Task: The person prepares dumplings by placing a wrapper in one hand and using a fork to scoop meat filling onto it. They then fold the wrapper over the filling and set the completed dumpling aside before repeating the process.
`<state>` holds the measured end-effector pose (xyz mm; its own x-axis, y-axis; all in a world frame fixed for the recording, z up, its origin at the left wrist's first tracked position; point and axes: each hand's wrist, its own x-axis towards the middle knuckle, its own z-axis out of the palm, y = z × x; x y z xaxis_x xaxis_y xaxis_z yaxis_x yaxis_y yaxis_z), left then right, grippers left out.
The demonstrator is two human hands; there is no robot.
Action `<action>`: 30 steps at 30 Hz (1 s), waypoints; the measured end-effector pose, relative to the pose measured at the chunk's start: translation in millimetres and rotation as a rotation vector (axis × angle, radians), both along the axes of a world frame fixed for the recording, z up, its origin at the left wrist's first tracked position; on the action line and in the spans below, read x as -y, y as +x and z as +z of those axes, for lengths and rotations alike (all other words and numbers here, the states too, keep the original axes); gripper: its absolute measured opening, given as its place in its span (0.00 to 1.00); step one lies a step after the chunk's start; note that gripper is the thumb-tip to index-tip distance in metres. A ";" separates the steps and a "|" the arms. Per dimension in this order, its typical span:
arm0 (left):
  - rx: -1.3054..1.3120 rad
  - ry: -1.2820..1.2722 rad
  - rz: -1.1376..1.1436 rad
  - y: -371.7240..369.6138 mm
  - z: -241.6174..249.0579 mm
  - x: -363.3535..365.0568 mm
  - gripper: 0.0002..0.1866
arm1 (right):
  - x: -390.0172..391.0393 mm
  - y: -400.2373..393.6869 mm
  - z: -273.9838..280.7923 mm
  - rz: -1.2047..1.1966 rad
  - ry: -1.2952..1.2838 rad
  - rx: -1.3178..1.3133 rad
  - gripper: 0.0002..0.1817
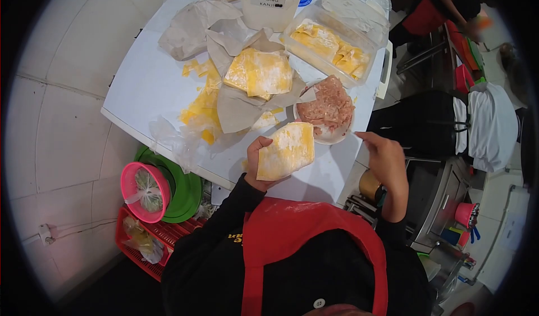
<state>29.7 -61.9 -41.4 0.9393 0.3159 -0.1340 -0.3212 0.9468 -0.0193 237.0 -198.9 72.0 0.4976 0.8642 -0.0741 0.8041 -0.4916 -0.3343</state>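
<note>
My left hand (256, 158) is closed around a small stack of square yellow dough wrappers (287, 151), dusted with white flour, held above the table's near edge. Just right of it, my right hand (388, 158) has its fingers pinched together by the rim of a white bowl (331, 141). A thin, pale bit shows at those fingertips, too small to name. Pink minced meat (327, 104) is heaped in the bowl. Behind my left hand, a thicker pile of floured yellow wrappers (261, 72) lies on brown paper (238, 111).
A clear plastic container (360, 79) holds more yellow wrappers. Beside it stands a tub (269, 14) labelled "TEPUNG KANJI". Yellow dough scraps (202, 107) and a plastic bag (171, 142) lie leftward. Pink and green basins (130, 188) sit below. Another person (429, 13) stands at far right.
</note>
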 end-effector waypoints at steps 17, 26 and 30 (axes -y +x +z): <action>-0.043 0.012 0.003 -1.6 -0.9 -3.1 0.38 | -1.8 9.5 6.0 0.055 -0.126 0.138 0.14; -0.036 0.076 -0.012 -2.2 -0.5 -5.0 0.39 | -7.8 19.1 11.0 0.239 -0.174 0.034 0.13; -0.062 0.083 0.039 -14.1 10.4 -10.5 0.37 | 4.8 38.4 22.9 0.031 -0.064 -0.617 0.14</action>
